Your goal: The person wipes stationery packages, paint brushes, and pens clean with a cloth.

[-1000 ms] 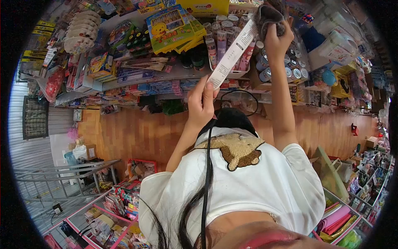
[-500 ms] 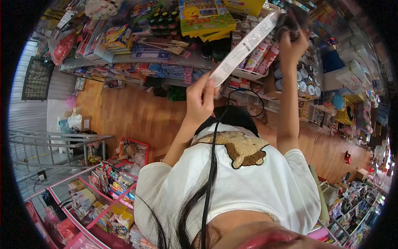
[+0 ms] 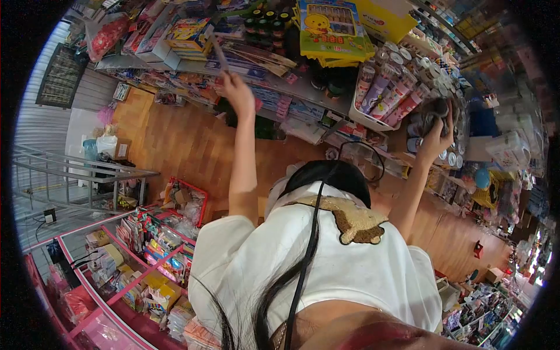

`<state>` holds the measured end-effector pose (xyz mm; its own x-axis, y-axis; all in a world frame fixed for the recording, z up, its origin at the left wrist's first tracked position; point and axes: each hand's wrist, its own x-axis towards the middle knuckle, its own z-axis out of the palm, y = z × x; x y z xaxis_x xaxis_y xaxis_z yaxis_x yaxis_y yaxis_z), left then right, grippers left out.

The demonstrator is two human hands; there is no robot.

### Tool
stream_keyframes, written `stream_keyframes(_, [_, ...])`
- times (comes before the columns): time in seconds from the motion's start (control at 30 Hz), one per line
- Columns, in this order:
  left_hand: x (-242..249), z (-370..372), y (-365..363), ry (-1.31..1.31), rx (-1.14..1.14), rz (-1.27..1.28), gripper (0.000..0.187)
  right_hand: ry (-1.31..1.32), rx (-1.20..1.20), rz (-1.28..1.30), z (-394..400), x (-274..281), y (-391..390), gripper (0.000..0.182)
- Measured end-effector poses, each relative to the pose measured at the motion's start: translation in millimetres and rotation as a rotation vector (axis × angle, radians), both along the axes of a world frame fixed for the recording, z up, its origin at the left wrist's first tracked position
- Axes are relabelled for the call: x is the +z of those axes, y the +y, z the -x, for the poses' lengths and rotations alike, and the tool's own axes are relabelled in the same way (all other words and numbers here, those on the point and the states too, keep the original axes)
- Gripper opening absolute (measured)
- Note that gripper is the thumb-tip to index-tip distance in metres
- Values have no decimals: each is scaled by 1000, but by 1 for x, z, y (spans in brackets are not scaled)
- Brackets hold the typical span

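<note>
Head view, left hand: the left hand (image 3: 236, 88) was raised to the shelf (image 3: 192, 65), fingers closed around one end of a long narrow packet (image 3: 220, 53).
Head view, packet: it stood tilted up from the hand, blurred, its far end over the stacked boxes (image 3: 188, 32) on the shelf; what was printed on it could not be read.
Head view, right hand: the right hand (image 3: 438, 139) was up at the shelf's right side, fingers curled tight on a dark grey cloth (image 3: 430, 114).
Head view, cloth: bunched in the grip and pressed against the round tins (image 3: 452, 157), just beside the white basket (image 3: 364, 116) of tubes (image 3: 382, 93).
Head view, above the basket: a green and yellow box (image 3: 332, 26) lay tilted on the shelf, with dark bottles (image 3: 262, 23) to its left.
Head view, body: a white shirt (image 3: 326, 262) with a brown patch and a black strap (image 3: 303, 262) filled the lower middle.
Head view, floor: wooden floor (image 3: 186, 151) ran under the shelf; a pink rack (image 3: 146, 256) of goods stood lower left.
</note>
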<state>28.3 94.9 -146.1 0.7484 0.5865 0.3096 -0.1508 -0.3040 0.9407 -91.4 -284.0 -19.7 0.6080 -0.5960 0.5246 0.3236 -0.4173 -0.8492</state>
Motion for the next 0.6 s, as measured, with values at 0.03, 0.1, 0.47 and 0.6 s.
stream_keyframes(0.03, [11, -9, -8, 153, -55, 126, 53, -9, -28, 67, 2, -3, -4, 37])
stream_keyframes(0.1, [6, -37, -20, 307, -112, 210, 59, 54, -51, -37, 13, 3, 2, 38])
stream_keyframes(0.47, [-149, -168, -51, 378, -214, -103, 76, 61, -191, -96, 45, -15, -29, 35])
stream_keyframes(0.6, [-85, -128, -57, 561, -208, -268, 76, 95, -225, -129, 51, -20, -41, 36])
